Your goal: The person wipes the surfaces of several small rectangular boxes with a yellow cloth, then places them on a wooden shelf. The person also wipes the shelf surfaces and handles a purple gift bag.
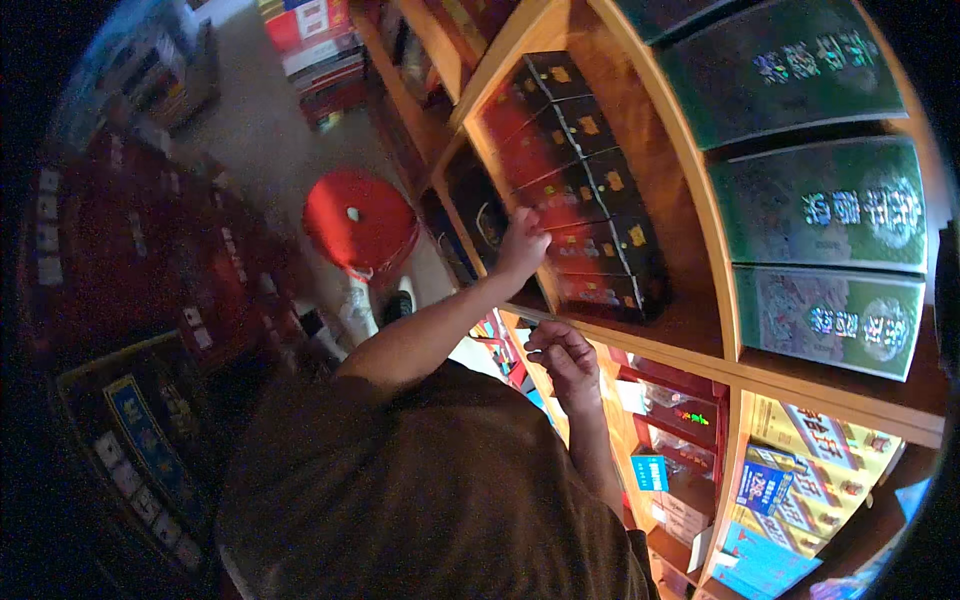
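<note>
My left hand (527,241) is at the front edge of a wooden shelf compartment, its fingers curled beside a stack of red and black boxes (592,187); whether it grips anything is unclear. Nearer to my body, my right hand (566,358) is below the wooden shelf board (645,341), with bent fingers and the thumb close to them. A small dark patch shows by its fingertips, and I cannot tell if it is a held object.
A round red stool (360,225) stands on the floor near my feet. Large green boxes (825,202) fill the shelf at right. Yellow boxes (821,465), a blue price card (763,487) and red packages (679,412) occupy other compartments. Dark red boxes (142,210) lie at left.
</note>
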### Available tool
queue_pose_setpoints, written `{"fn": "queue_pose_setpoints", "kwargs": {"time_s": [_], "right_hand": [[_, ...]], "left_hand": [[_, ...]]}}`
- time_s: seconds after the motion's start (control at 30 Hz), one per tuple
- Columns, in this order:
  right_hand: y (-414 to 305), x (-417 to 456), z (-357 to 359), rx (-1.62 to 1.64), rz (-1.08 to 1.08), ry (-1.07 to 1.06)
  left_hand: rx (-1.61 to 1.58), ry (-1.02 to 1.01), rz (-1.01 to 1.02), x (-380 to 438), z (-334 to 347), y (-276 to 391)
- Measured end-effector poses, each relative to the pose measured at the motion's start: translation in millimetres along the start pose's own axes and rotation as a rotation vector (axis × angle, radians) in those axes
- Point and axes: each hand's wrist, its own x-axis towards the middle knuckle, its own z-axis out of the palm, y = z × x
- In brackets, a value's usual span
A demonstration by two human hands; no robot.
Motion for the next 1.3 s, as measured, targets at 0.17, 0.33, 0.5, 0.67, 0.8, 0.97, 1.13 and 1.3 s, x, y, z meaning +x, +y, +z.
{"fn": "queue_pose_setpoints", "kwargs": {"time_s": [0.17,0.33,0.5,0.67,0.8,0.97,1.13,1.3], "right_hand": [[-12.2,7.7,-2.9,-0.388,-0.145,0.026],[-91.3,35.8,5.3,-1.079,-0.844,0.316],[-96.5,77.8,0.2,-1.415,-0.721,0.435],[-80.1,95.9,-3.1,-1.711,-0.772,0.484],[-75.4,98.1,-5.0,-1.734,-0.748,0.521],[-74.5,99.3,-14.2,-1.783,-0.747,0.523],[-75.0,107.8,0.2,-1.764,-0.761,0.539],[-71.3,102.9,-12.6,-1.755,-0.730,0.573]], "left_hand": [[-0.078,-0.305,-0.342,40.8,-27.2,10.9],[-0.013,-0.403,-0.094,74.0,-70.2,27.3],[-0.076,-0.017,-0.354,130.8,-134.4,-3.9],[0.440,-0.046,-0.492,106.7,-139.4,-116.0],[0.764,-0.147,-0.513,66.4,-88.5,-115.3],[0.614,-0.131,-0.500,46.6,-55.4,-115.2],[0.761,-0.189,-0.395,18.4,-80.8,-257.2],[0.566,-0.035,-0.466,2.4,-135.3,-144.3]]}}
